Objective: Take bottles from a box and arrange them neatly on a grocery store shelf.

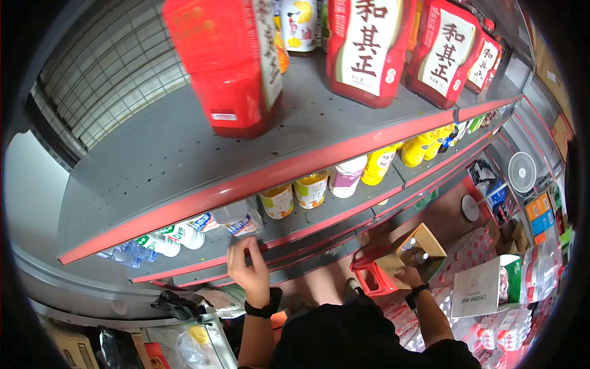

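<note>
My left hand [249, 272] is raised at the lower shelf's edge, fingers bent and thumb apart, with nothing visible in it. Just beyond its fingertips stands a clear plastic bottle [242, 223] with a blue, white and orange label; whether they touch is unclear. Lower right, my right hand [409, 277] grips the near edge of an open cardboard box [389, 266]. Inside the box are a few bottles [420, 257], partly hidden by its walls. The box is over a red plastic stool [368, 276].
Large red drink bottles [364, 55] stand on the grey upper shelf [184, 152]. Below are yellow bottles [379, 166] and water bottles [189, 235]. Shrink-wrapped bottle packs [507, 330], a white-and-green carton [474, 288] and a white round-based stand [471, 207] occupy the right.
</note>
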Demonstrator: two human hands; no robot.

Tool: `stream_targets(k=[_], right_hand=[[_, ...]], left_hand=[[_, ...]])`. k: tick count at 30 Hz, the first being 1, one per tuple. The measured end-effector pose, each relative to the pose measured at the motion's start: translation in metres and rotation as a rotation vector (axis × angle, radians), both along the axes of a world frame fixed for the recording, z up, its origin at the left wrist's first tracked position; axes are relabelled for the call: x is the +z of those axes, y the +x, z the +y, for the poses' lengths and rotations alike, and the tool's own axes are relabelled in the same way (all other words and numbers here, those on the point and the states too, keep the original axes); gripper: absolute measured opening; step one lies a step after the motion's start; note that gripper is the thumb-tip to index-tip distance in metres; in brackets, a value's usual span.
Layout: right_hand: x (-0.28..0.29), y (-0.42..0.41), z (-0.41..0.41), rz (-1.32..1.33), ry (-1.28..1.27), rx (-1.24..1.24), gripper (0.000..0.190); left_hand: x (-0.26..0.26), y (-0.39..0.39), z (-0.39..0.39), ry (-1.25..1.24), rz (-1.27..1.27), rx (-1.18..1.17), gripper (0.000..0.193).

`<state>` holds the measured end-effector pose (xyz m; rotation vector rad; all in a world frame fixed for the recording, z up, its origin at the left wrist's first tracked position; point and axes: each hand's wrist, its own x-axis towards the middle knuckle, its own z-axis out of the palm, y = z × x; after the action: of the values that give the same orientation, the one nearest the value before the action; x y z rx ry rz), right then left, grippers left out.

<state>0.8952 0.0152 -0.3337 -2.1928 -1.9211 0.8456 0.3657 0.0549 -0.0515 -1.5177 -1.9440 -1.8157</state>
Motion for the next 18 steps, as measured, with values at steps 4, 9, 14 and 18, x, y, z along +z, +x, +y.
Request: stream_targets(k=[4,9,14,18], right_hand=[[-0.096,0.076,-0.104,0.124,-0.251,-0.003,0.025],[-0.13,0.1,-0.194,0.475,-0.621,-0.382,0.021],[-0.124,0.093,-0.189,0.414,-0.305,-0.233,0.024],[-0.103,0.1,-0.128,0.47,0.097,-0.014,0.037]], left_hand=[[0.001,0.001,0.013,-0.059,-0.028,0.05,0.01],[-0.003,0.003,0.029,-0.082,0.027,0.134,0.021],[-0.019,-0.005,0.04,-0.069,0.085,0.15,0.02],[-0.036,-0.008,0.042,-0.158,0.095,0.117,0.019]])
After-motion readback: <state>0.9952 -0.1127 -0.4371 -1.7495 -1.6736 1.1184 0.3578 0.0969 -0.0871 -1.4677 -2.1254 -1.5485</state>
